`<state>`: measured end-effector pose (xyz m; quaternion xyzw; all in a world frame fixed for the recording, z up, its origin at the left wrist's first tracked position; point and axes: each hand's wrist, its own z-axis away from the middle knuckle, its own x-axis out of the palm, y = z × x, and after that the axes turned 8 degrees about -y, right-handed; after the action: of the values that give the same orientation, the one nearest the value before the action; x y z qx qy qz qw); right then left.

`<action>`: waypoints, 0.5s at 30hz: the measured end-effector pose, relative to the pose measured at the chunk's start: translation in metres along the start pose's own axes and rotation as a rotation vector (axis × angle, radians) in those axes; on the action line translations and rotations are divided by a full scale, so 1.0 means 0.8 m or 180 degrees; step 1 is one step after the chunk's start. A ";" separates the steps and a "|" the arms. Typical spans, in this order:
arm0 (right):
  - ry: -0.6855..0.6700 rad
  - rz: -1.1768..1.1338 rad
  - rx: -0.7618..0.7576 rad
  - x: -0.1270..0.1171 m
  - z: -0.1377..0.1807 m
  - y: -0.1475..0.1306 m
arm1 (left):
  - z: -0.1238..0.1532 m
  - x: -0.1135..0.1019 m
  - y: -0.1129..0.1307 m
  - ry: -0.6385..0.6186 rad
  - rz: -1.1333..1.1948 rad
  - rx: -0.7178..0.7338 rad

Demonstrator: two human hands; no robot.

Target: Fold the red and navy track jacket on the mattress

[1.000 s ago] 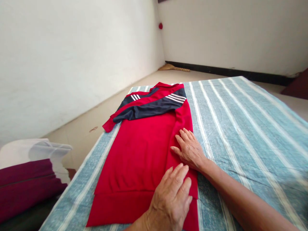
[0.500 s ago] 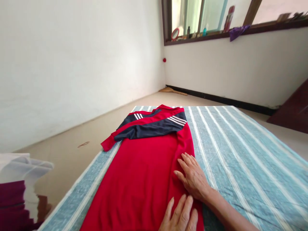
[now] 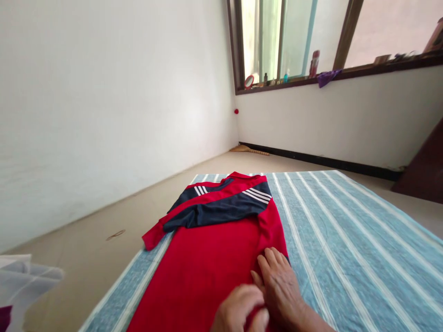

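A red shirt (image 3: 211, 258) with navy sleeves and white stripes lies folded lengthwise on a blue-and-white striped sheet (image 3: 346, 240). My right hand (image 3: 278, 283) rests flat on the shirt's right edge, fingers stretched out. Just left of it, at the bottom of the view, my left hand (image 3: 238, 313) is curled, its fingers pinching a bit of the red cloth. The shirt's lower part is cut off by the frame.
A beige floor runs along the white wall on the left. A window sill (image 3: 311, 78) holds bottles, a small mirror and a purple cloth. A broom (image 3: 249, 149) lies by the far wall. White fabric (image 3: 24, 272) shows at lower left, a dark board (image 3: 422, 166) at right.
The view has tilted upward, bringing the window in. My left hand went from lying flat on the shirt to curling its fingers on the red cloth. My right hand stayed flat on the shirt's edge.
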<state>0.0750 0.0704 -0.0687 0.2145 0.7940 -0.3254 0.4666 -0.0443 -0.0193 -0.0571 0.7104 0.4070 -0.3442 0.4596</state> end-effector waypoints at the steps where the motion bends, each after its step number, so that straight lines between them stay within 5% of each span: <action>1: 0.0020 -0.0036 -0.0010 0.002 0.001 0.001 | -0.027 -0.013 -0.007 -0.0190 0.0513 -0.0502; 4: 0.0089 -0.0067 0.0031 0.008 0.000 0.002 | -0.117 -0.032 -0.022 -0.0430 0.1979 -0.2008; 7: 0.0151 -0.0035 0.0163 0.016 0.000 0.001 | -0.189 -0.023 -0.032 -0.0201 0.3253 -0.3159; 15: -0.0012 0.0017 0.0324 0.017 -0.001 -0.002 | -0.247 0.019 -0.051 0.0120 0.2896 -0.3207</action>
<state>0.0668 0.0701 -0.0799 0.2395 0.7749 -0.3646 0.4574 -0.0515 0.1793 -0.0176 0.5159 0.1862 0.1275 0.8264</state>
